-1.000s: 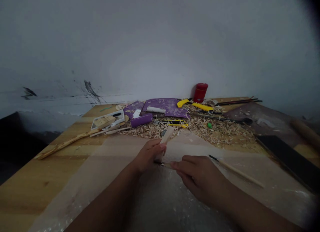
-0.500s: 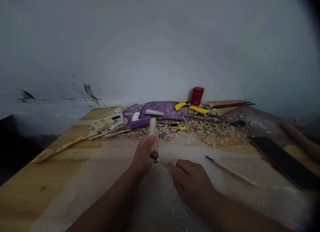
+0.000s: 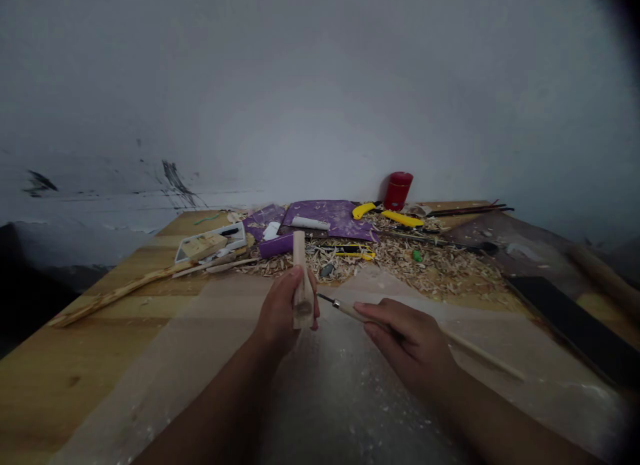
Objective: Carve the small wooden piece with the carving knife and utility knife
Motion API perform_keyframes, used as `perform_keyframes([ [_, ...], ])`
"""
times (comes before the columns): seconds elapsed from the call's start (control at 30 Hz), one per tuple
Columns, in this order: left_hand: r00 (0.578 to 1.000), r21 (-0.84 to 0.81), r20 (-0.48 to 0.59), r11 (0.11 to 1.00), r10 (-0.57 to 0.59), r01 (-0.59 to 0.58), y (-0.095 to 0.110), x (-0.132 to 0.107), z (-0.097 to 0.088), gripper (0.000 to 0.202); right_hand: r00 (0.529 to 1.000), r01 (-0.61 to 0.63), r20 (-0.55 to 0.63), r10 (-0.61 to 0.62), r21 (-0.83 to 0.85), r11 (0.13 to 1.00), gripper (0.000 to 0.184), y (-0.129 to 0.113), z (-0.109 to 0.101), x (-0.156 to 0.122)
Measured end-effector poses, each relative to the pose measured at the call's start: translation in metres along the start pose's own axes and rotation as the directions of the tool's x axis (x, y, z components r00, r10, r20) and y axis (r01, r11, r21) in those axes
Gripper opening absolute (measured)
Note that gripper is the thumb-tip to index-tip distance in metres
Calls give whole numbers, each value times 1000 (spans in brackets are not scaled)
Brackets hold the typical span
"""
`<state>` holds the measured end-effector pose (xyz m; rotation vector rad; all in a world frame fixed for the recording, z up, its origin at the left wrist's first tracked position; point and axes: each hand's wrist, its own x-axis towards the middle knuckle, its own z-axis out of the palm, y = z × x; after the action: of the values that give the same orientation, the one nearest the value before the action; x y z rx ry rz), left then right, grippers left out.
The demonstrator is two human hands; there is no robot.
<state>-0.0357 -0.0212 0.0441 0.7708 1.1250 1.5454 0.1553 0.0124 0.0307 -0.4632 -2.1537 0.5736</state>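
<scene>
Left hand (image 3: 280, 310): my fingers are wrapped round the wooden piece (image 3: 303, 295), held on my side of the shavings (image 3: 440, 263), scooped end low and facing me.
Right hand (image 3: 409, 337): closed in a pinch round the gouge (image 3: 352, 311), also my side of the shavings.
Blade (image 3: 328, 299): half a second ago against the piece's lower end; now drawn off, its tip just beside my left hand.
Slim tool (image 3: 487, 355): this side of the shavings, dark tip now hidden behind my right hand.
Red tin (image 3: 399, 189): beyond the shavings, marking too small to read.
</scene>
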Motion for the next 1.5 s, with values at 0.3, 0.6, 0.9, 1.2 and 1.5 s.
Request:
perform_keyframes([
  [0.3, 980, 394, 198, 917, -10, -70, 5, -4, -7, 35, 976, 93, 210, -56, -171, 981, 20, -6, -11, -1],
  [0.6, 977, 501, 208, 863, -51, -62, 3, 1, 2, 31, 952, 63, 302, 38, -320, 945, 18, -14, -3, -3],
  [0.9, 989, 521, 131, 843, 75, -133, 4, 5, 3, 32, 980, 110, 193, -52, -305, 946, 22, -3, 12, -10],
  [1.2, 996, 307, 88, 951, -2, -25, -4, 4, -6, 36, 989, 101, 125, -75, -214, 972, 18, 4, 17, -5],
  [1.5, 992, 281, 130, 959, 3, -39, -5, 3, -5, 36, 977, 106, 199, -74, -156, 982, 19, 12, -2, 0],
])
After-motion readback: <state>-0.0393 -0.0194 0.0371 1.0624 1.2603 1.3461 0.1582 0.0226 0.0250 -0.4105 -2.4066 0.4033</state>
